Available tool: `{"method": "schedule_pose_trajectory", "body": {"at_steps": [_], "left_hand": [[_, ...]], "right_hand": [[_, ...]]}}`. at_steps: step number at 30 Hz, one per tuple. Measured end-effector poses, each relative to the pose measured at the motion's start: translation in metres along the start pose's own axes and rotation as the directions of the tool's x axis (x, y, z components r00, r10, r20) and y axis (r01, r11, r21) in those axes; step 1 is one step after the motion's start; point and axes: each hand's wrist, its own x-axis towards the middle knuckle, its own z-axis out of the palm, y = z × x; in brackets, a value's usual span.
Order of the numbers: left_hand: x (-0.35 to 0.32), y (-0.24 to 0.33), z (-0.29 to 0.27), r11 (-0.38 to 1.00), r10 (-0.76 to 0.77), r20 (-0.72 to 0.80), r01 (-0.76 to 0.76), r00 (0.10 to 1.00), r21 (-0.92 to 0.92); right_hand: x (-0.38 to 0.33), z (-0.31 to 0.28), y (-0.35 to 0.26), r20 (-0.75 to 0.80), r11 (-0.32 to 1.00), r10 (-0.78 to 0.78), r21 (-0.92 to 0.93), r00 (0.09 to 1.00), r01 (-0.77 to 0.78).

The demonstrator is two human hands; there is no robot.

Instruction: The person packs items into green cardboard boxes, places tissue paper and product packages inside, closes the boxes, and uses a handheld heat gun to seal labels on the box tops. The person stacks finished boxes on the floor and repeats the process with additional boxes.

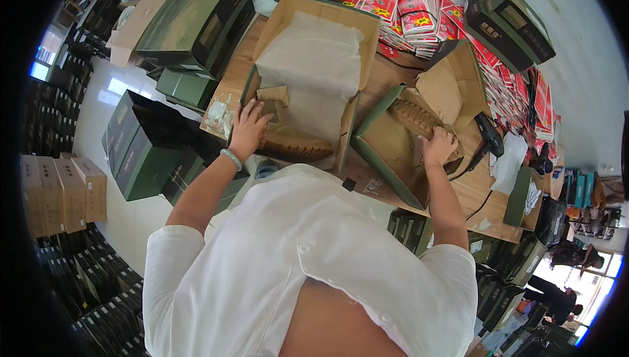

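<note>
A tan lug-soled boot [296, 146] lies on its side in an open shoebox [359, 49] lined with white tissue paper [314, 62]. My left hand [249, 129] is at that box's left edge, its fingers bent over the boot's shaft end; the thumb is hidden. Beside those fingers sits a small brown cardboard piece [273, 95]. To the right, a second boot [414, 118] rests with its ridged sole turned up in a green open box [377, 135]. My right hand [439, 146] grips one end of this boot, fingers closed round it.
A black hair dryer [488, 135] with its cord lies right of the second box on the wooden table [481, 196]. Red printed packets [419, 13] pile up at the back. Green shoeboxes [193, 22] are stacked at the left; brown cartons [62, 193] stand on the floor.
</note>
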Motion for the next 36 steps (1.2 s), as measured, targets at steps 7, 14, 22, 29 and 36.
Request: {"method": "schedule_pose_trajectory", "body": {"at_steps": [7, 14, 22, 29, 36], "left_hand": [[-0.011, 0.02, 0.007, 0.992, 0.024, 0.327, 0.017, 0.945, -0.122], [0.032, 0.016, 0.0, 0.965, 0.26, 0.53, -0.237, 0.807, -0.113], [0.065, 0.027, 0.015, 0.857, 0.478, 0.633, -0.482, 0.61, -0.183], [0.036, 0.021, 0.016, 0.805, 0.583, 0.403, -0.569, 0.705, -0.169], [0.034, 0.019, 0.011, 0.892, 0.408, 0.522, -0.204, 0.749, -0.403]], "right_hand": [[0.005, -0.058, 0.001, -0.192, 0.995, 0.103, 0.013, 0.976, -0.102], [-0.004, -0.113, -0.002, -0.248, 0.965, 0.234, 0.176, 0.94, -0.194], [-0.019, -0.164, -0.039, -0.058, 0.767, 0.397, 0.57, 0.916, -0.296], [-0.016, -0.18, -0.065, 0.153, 0.545, 0.336, 0.773, 0.929, -0.324], [0.036, -0.167, -0.16, 0.219, 0.779, -0.096, 0.624, 0.971, -0.063]]}}
